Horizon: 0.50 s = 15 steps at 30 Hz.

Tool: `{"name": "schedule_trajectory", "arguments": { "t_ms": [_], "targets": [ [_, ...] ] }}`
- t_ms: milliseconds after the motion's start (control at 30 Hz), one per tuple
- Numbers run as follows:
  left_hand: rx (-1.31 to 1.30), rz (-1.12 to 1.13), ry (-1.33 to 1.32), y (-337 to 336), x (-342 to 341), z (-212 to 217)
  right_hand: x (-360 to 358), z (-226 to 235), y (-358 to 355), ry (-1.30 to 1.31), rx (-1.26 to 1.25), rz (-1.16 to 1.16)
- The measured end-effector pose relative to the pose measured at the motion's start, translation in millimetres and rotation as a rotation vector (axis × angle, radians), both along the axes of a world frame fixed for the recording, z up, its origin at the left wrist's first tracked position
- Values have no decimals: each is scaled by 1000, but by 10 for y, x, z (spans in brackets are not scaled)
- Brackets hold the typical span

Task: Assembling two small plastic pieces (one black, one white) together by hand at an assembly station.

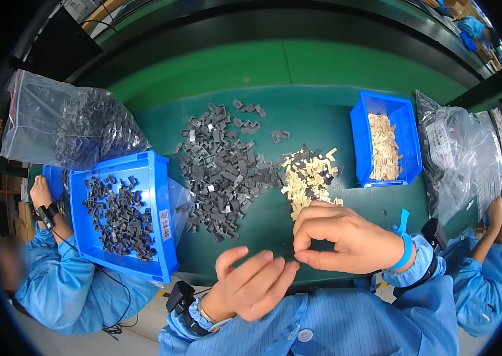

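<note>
My left hand is held low in front of my chest, its fingers bent toward my right hand and one finger standing apart. Its thumb is out of sight, and anything it pinches is hidden. Close beside it, my right hand pinches thumb and forefinger together at the left hand's fingertips. Whatever lies in that pinch is too small to make out. Just beyond the hands is a heap of small cream pieces mixed with black ones. Left of that spreads a larger pile of dark grey plastic parts.
A blue bin of dark parts stands left, below a clear bag of dark parts. To the right are a blue bin of cream pieces and another plastic bag. A person in blue sits left, another right.
</note>
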State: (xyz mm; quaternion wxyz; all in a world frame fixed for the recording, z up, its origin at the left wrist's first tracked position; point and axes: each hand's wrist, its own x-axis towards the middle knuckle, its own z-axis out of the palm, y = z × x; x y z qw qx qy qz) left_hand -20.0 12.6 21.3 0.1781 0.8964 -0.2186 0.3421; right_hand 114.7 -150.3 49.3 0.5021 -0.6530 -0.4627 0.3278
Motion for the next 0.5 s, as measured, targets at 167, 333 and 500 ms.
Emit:
{"name": "schedule_trajectory", "arguments": {
  "t_ms": [167,333,500],
  "targets": [
    [-6,264,188,45,249,18,-13,-140,13,-182,50,-303],
    [22,423,292,111,523,-150,86,-211,-19,-124,152,-612],
    [92,381,319,95,747,-297,69,-305,-16,-36,192,-658]
  ]
}}
